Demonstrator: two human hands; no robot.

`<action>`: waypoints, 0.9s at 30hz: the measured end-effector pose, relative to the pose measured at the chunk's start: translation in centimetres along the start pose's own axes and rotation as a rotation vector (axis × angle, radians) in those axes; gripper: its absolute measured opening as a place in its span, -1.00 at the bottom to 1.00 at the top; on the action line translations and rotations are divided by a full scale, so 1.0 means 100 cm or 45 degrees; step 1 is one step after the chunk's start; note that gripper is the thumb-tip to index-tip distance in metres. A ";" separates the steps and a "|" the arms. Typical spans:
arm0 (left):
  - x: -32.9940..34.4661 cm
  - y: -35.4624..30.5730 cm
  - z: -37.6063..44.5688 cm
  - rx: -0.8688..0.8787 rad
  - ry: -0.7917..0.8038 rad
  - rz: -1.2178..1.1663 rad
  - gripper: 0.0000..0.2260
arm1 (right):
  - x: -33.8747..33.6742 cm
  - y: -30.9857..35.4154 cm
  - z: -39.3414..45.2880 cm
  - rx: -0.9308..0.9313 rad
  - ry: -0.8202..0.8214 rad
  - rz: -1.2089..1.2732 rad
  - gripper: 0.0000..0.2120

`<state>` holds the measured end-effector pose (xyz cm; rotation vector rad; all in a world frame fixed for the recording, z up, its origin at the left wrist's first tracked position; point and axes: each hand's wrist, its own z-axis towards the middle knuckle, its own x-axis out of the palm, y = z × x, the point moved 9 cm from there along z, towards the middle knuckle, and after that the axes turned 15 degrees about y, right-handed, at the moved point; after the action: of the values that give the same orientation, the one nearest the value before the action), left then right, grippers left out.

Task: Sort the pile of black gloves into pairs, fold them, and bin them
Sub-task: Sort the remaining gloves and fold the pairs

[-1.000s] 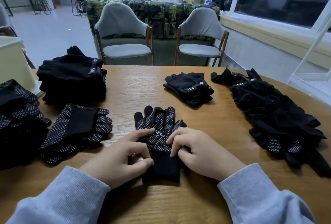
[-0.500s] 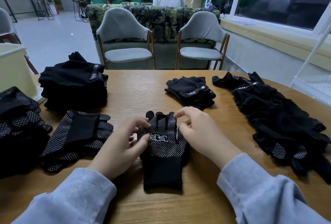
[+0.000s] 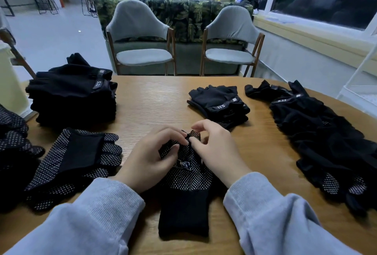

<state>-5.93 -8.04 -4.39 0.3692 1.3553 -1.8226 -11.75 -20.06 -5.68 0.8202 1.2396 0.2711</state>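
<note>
Both hands [image 3: 152, 158] pinch dotted glove [image 3: 186, 181] fingertips.

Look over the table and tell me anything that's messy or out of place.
Only the unsorted pile on the right is a jumbled heap. The stacks at left and the small stack lie tidy. Both hands pinch the fingertips of the dotted glove. Nothing looks damaged.

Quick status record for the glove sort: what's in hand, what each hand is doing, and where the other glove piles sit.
in hand: dotted glove, flat on table, cuff toward the person
left hand: pinches glove's fingertip end
right hand: pinches same end
unsorted pile: right side
folded dotted pair: left of the hands
tall stack: far left
small stack: centre back
</note>
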 end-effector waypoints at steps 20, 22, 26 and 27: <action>-0.002 0.033 -0.019 -0.642 0.057 0.340 -0.68 | 0.018 0.011 0.000 -0.122 0.118 -0.261 -0.75; 0.001 0.036 -0.019 -0.704 0.117 0.404 -0.64 | 0.023 0.009 0.002 -0.104 0.178 -0.319 -0.72; 0.005 0.038 -0.018 -0.733 0.202 0.471 -0.40 | 0.028 0.009 0.003 -0.105 0.222 -0.372 -0.67; 0.005 0.037 -0.017 -0.727 0.205 0.475 -0.39 | 0.027 0.010 0.002 -0.112 0.214 -0.368 -0.67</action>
<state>-3.82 -7.06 -7.80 0.4300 1.7133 -1.0643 -10.41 -17.83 -6.96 0.5417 1.4745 0.1604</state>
